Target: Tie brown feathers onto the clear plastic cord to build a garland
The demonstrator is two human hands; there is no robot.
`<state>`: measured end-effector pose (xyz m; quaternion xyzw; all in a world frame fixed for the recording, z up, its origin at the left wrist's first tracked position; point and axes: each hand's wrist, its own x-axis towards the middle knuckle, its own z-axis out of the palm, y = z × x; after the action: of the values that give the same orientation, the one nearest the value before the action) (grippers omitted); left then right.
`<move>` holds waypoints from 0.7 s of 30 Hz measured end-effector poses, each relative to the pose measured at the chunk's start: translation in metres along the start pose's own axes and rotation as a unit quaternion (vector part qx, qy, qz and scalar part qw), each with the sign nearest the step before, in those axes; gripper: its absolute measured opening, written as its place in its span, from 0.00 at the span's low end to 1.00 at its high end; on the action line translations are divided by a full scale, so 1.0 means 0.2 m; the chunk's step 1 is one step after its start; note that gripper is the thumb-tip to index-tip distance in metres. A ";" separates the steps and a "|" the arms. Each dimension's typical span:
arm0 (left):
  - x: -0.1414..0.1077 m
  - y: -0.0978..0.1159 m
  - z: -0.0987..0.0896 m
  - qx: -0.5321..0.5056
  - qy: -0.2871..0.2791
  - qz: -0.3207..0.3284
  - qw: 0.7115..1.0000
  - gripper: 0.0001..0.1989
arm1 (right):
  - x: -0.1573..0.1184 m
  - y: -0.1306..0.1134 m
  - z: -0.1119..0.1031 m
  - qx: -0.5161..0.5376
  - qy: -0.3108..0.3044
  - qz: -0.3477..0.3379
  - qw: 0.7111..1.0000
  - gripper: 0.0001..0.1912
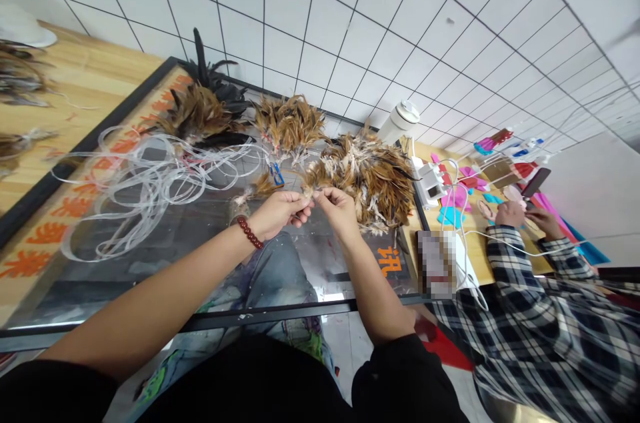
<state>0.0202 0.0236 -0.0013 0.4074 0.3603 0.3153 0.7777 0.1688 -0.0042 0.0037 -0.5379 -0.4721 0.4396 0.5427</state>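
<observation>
My left hand [280,213], with a dark red bead bracelet on the wrist, is closed in a pinch over the glass-topped table. Facing it, my right hand [337,206] pinches too, and the fingertips of both hands nearly meet. Between them is the pale base of a small brown feather [311,177], its tip pointing away from me. A large heap of brown feathers [375,179] lies just beyond my right hand. Beyond my left hand are a blue clip-like tool [277,174] and a small tuft of feathers [264,183] near a thread-wrapped object [240,206].
Loose coils of clear plastic strip [135,189] spread over the table's left side. Two more feather bunches [290,121] [205,109] stand along the tiled wall. A white bottle [400,119] and charger cables are at the right, beside a co-worker's plaid sleeve [515,259].
</observation>
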 end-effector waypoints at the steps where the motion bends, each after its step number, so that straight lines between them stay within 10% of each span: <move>1: 0.00 0.00 0.00 0.003 -0.002 -0.003 1.000 0.12 | 0.00 0.00 0.00 -0.002 -0.003 -0.003 1.000 0.12; 21: 0.00 -0.01 0.02 -0.029 0.045 0.019 0.998 0.08 | 0.02 0.03 0.02 0.021 0.059 0.014 0.998 0.09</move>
<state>0.0230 0.0206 -0.0015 0.3769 0.3779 0.3587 0.7658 0.1665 0.0004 -0.0022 -0.5579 -0.4220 0.4248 0.5746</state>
